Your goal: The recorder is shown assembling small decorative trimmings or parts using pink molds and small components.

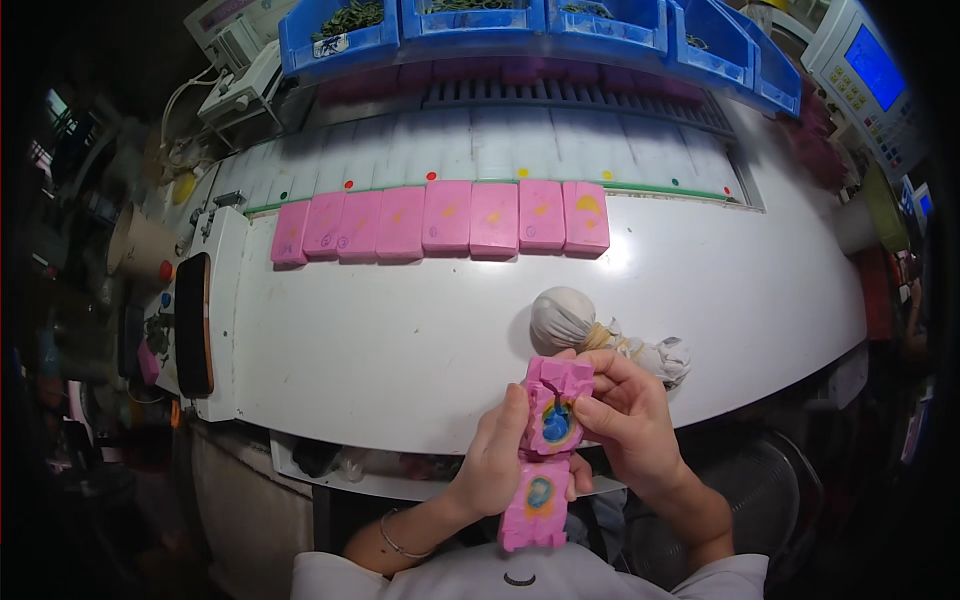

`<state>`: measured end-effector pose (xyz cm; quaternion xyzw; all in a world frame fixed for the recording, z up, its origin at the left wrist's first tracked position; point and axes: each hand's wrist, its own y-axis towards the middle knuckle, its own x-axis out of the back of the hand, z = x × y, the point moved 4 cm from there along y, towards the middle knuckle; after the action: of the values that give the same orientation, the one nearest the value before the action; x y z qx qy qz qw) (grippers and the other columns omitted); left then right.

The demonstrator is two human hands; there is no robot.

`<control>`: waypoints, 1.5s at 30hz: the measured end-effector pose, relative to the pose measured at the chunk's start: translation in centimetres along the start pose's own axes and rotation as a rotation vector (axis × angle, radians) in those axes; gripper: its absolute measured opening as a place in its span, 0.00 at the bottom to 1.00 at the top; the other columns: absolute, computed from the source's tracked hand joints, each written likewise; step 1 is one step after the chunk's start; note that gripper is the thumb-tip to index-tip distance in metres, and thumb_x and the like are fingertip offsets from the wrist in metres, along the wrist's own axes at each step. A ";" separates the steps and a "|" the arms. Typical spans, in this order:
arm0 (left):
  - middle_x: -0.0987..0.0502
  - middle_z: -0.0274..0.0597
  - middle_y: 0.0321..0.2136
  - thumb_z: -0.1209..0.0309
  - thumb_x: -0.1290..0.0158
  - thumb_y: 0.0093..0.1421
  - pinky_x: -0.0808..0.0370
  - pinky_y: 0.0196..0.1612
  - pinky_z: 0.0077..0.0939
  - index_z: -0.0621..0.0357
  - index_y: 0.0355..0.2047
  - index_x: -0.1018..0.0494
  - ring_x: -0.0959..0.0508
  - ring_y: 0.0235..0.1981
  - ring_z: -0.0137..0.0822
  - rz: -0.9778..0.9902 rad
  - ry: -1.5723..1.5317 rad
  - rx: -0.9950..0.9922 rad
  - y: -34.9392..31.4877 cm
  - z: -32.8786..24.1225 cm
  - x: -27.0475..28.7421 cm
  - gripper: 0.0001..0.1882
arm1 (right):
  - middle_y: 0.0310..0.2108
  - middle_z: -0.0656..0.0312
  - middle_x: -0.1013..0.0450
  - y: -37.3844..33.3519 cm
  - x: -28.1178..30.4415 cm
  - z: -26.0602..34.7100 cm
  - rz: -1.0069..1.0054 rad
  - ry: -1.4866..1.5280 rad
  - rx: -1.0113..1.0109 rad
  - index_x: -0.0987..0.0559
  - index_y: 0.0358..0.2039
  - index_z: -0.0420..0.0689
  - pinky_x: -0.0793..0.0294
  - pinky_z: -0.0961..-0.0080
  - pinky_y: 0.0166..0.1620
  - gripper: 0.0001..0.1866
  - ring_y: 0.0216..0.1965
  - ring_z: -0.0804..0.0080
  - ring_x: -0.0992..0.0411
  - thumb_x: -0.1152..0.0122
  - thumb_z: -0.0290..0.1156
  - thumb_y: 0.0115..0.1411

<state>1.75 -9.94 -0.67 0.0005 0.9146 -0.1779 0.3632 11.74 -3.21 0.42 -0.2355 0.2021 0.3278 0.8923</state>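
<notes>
Left hand [485,468] gripping lower pink mold half [540,528] and steadying upper pink mold half [560,374], right over near edge of table [380,340]. Right hand [632,420] pinching upper one's right side, thumb almost covering blue piece [553,428] in hollow. Cloth bundle [563,315] lying just beyond. Eight pink blocks [447,215] lining up toward far edge, some showing tiny handwritten circled marks. Blue bins [605,38] standing past them, one carrying white label [330,46], print too blurry.

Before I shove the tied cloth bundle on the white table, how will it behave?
The cloth bundle may roll or pivot rather than slide straight, since its head is round and its tail lies to one side. The wrinkled tail looks soft and likely floppy. Weight is hard to call: the filling is hidden.
</notes>
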 end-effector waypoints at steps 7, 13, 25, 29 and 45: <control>0.29 0.46 0.34 0.53 0.79 0.66 0.26 0.28 0.22 0.64 0.58 0.48 0.25 0.22 0.33 -0.152 0.195 -0.224 0.7 0.2 0.8 0.30 | 0.30 0.61 0.34 -0.9 -1.2 -0.4 -0.136 -0.288 0.096 0.34 0.46 0.32 0.29 0.84 0.40 0.18 0.35 0.80 0.31 0.45 0.23 0.56; 0.29 0.45 0.36 0.56 0.77 0.67 0.27 0.29 0.21 0.64 0.58 0.48 0.26 0.22 0.31 0.018 0.053 -0.124 0.2 -0.8 -0.3 0.28 | 0.35 0.57 0.28 -0.4 -0.2 -0.5 -0.102 -0.041 0.019 0.27 0.40 0.34 0.31 0.89 0.24 0.13 0.22 0.84 0.31 0.41 0.24 0.54; 0.27 0.47 0.39 0.55 0.80 0.67 0.32 0.47 0.23 0.70 0.55 0.43 0.27 0.39 0.30 -0.103 0.370 -0.218 1.1 -1.0 0.4 0.31 | 0.37 0.62 0.31 -0.4 -1.1 -0.6 -0.092 -0.293 0.092 0.33 0.45 0.35 0.29 0.83 0.39 0.24 0.37 0.81 0.31 0.35 0.22 0.47; 0.27 0.46 0.38 0.57 0.79 0.67 0.32 0.47 0.23 0.71 0.54 0.41 0.27 0.39 0.30 -0.067 0.201 -0.107 1.4 -0.4 0.5 0.30 | 0.35 0.63 0.31 -0.5 -1.2 -0.8 -0.181 -0.177 0.069 0.31 0.42 0.35 0.29 0.86 0.37 0.18 0.35 0.82 0.31 0.38 0.21 0.50; 0.34 0.51 0.50 0.63 0.73 0.67 0.40 0.55 0.24 0.73 0.54 0.42 0.34 0.51 0.34 -0.008 0.296 -0.287 1.1 -0.3 0.6 0.25 | 0.29 0.64 0.33 -0.2 -0.5 -0.8 -0.144 -0.343 0.349 0.26 0.33 0.36 0.37 0.84 0.34 0.09 0.30 0.81 0.37 0.38 0.23 0.50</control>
<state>1.27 -8.90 -1.23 -0.0286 0.9739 -0.0452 0.2205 11.34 -4.05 0.07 -0.0325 0.0842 0.2587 0.9617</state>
